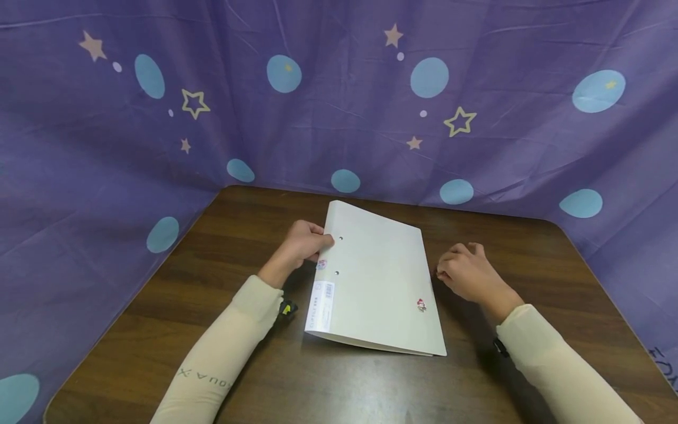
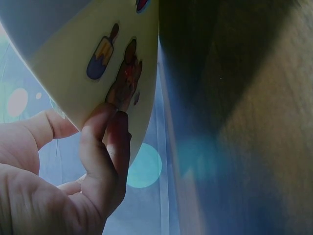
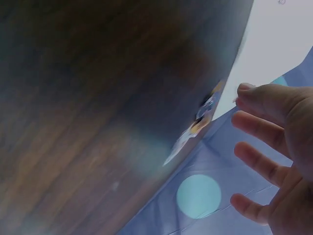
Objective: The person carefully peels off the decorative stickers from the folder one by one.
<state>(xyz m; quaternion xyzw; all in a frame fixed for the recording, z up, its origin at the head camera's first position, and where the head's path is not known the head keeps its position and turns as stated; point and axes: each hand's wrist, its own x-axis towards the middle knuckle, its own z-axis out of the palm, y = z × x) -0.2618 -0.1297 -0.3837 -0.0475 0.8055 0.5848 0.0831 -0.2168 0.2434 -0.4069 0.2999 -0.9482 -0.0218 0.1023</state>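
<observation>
Biggest risk I see here is the white folder (image 1: 381, 288) slipping or twisting, since only my left hand (image 1: 306, 240) has it. I'm pinching just the spine side, thumb on the top cover and fingers around behind, so a loose pinch could let it drop or swing. Nothing's holding the right edge either, and the covers gap a bit along the near edge, so I reckon one could flop open. Can't tell if there's anything inside to slide out. My fingertips also press on the stickers (image 2: 100, 58), so rubbing might peel one.

The folder's over the middle of the wooden table (image 1: 286, 388), spine to my left. My right hand (image 1: 466, 274) is just beside its right edge, holding nothing, fingers loosely bent and spread apart. Looks like it's not touching the folder.
</observation>
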